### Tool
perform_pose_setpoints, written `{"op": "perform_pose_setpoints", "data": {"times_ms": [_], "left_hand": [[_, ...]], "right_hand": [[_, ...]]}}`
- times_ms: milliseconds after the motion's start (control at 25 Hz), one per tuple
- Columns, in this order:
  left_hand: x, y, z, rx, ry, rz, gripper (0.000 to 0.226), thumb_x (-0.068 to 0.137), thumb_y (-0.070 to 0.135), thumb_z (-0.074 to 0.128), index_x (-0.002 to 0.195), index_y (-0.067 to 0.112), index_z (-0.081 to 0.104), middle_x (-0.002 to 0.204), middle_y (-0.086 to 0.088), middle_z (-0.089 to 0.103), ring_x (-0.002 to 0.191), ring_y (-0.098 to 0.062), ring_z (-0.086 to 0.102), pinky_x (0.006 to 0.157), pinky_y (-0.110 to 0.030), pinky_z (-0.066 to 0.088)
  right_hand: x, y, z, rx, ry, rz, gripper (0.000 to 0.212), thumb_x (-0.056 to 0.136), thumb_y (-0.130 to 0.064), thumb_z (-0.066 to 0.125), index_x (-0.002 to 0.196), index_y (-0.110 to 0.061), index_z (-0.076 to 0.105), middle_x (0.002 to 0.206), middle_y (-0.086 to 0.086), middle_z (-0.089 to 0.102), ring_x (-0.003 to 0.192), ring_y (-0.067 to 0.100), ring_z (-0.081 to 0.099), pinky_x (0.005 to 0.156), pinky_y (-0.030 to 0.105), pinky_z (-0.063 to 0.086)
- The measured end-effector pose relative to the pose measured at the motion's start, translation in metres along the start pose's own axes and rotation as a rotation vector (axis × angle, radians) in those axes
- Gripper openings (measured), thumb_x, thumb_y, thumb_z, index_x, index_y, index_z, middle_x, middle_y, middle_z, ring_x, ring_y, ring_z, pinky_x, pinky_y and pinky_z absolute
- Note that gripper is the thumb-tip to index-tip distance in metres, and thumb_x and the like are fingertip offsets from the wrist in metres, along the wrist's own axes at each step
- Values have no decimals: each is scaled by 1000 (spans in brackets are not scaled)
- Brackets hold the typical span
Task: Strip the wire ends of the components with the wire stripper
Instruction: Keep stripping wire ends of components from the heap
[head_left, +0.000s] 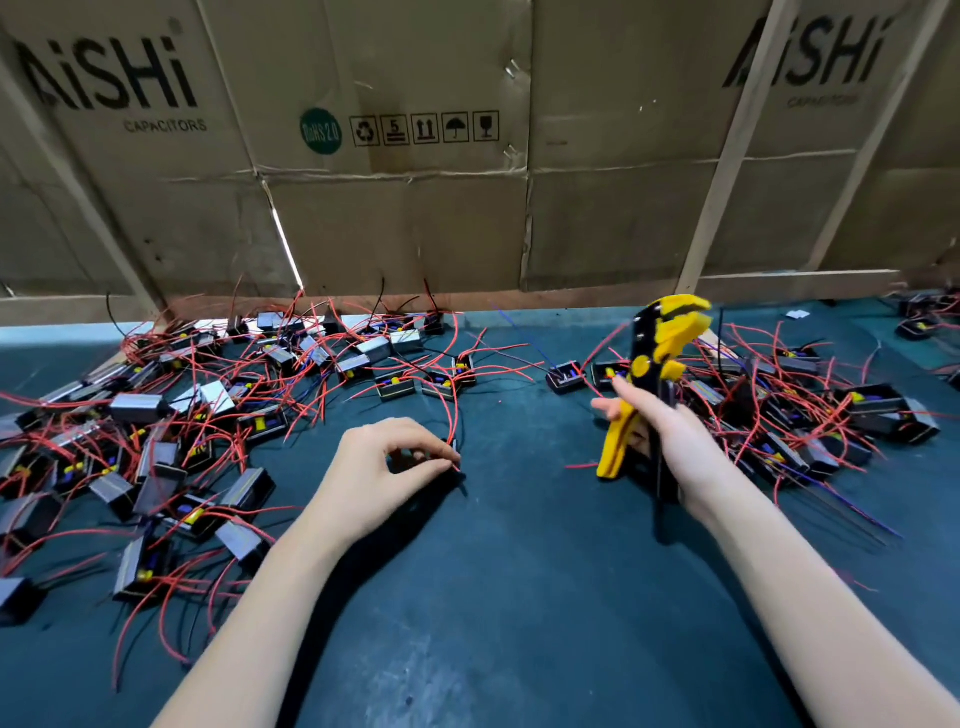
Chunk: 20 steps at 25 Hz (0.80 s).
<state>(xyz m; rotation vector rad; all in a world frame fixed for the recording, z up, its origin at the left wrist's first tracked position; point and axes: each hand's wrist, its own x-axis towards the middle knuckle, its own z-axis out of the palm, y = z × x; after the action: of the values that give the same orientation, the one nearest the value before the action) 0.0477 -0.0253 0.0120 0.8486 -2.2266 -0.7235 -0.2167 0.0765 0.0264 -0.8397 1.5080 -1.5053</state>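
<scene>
At centre frame, a red wire (453, 415) was pinched by left hand (384, 467); wire stripper (655, 364) was gripped by right hand (660, 431), w/ wire end probably to be fed in next.

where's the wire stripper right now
In the head view, the wire stripper is right of centre, held upright in the right hand, above the right-hand pile of components.

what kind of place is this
Likely a small electronics assembly workbench: heaps of wired components, a wire stripper in the right hand, and capacitor cartons walling off the bench.
</scene>
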Motion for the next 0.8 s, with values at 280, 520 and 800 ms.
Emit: {"op": "perform_pose_setpoints", "data": {"times_ms": [280,520,800], "left_hand": [[-1,10,14,60,-47,103,5,86,11,73,86,15,69,83,7,62,75,-5,54,70,-15,40],[-1,12,28,-37,-18,-22,12,97,13,57,87,20,55,79,11,59,71,-13,51,70,-19,40],[-1,13,34,-65,-30,-34,15,96,17,58,84,25,55,79,11,60,63,-14,48,61,-16,38]], "right_hand": [[-5,3,-12,-610,70,-392,38,78,-52,72,76,-16,61,68,2,64,69,15,59,68,34,45],[-4,25,7,-1576,325,-479,48,75,-58,64,100,-18,56,97,2,62,96,29,57,79,38,37],[-5,32,17,-1595,397,-557,46,66,-46,75,92,-11,57,87,10,62,86,33,57,74,41,37]]}}
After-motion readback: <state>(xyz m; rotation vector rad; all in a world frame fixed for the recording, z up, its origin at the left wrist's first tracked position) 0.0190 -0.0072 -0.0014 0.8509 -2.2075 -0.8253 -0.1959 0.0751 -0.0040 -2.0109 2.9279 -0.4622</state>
